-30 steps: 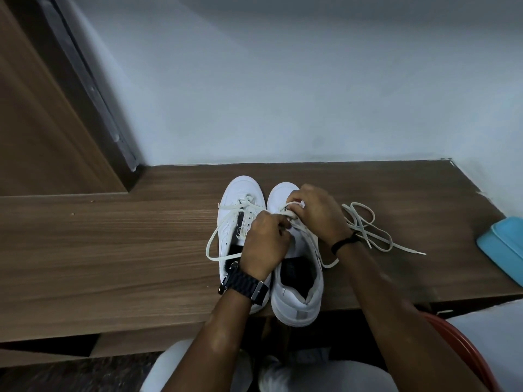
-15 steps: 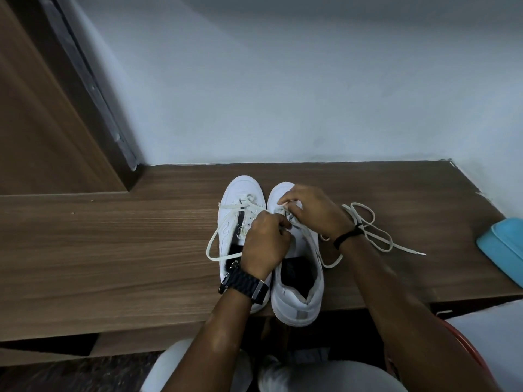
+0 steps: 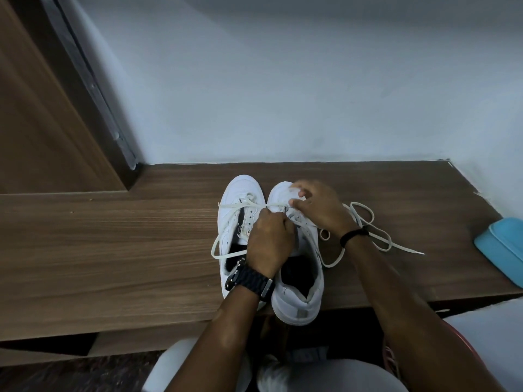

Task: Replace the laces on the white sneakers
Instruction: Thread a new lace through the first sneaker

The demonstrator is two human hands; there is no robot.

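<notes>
Dim, soft light (edges bowed, corners dark).

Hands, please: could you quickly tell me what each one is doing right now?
Left hand: closed, pinching the lace over the right sneaker.
Right hand: fingers closed on the same lace near the sneaker's toe.

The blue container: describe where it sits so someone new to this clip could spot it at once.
Start at the brown wooden desk against the pale wall, where the two white sneakers stand. Follow its surface to the far right edge of the picture: the blue container lies there, partly cut off. It is the only brightly coloured thing on the wood.
</notes>
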